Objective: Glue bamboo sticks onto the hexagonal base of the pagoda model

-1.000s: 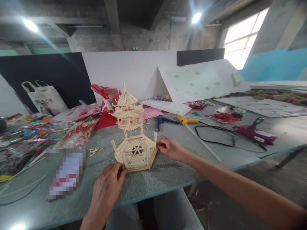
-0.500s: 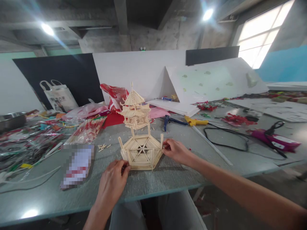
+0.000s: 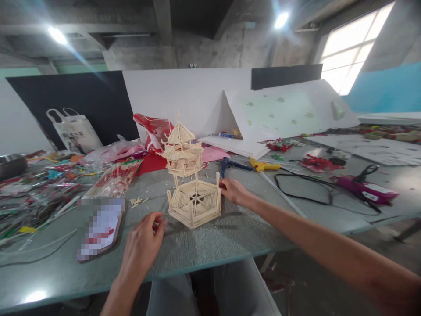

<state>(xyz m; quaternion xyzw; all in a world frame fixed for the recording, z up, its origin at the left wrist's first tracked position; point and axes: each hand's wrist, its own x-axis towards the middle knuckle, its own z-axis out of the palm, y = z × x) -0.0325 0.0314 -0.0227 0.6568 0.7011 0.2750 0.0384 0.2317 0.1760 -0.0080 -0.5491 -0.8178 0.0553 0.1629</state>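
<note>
A hexagonal base of pale wooden sticks (image 3: 184, 213), with upright posts at its corners, rests on the table in front of me. My right hand (image 3: 235, 192) is closed at its right corner, fingertips against the post there and partly hidden. To the left of the base, and apart from it, my left hand (image 3: 146, 232) hovers over the table with loosely bent fingers and nothing visible in them. Just behind the base stands a tiered pagoda model (image 3: 180, 151) of the same sticks, with a pointed roof.
A phone (image 3: 110, 228), partly pixelated, lies by my left hand; short stick pieces (image 3: 138, 202) are behind it. A yellow glue gun (image 3: 265, 165) with a black cord, blue pliers (image 3: 235, 165) and a purple tool (image 3: 365, 189) lie to the right. Plastic packets (image 3: 33, 193) crowd the left.
The hexagonal base has turned, so a corner now points toward me. My left hand has come off it and moved left. My right hand stays at its right side.
</note>
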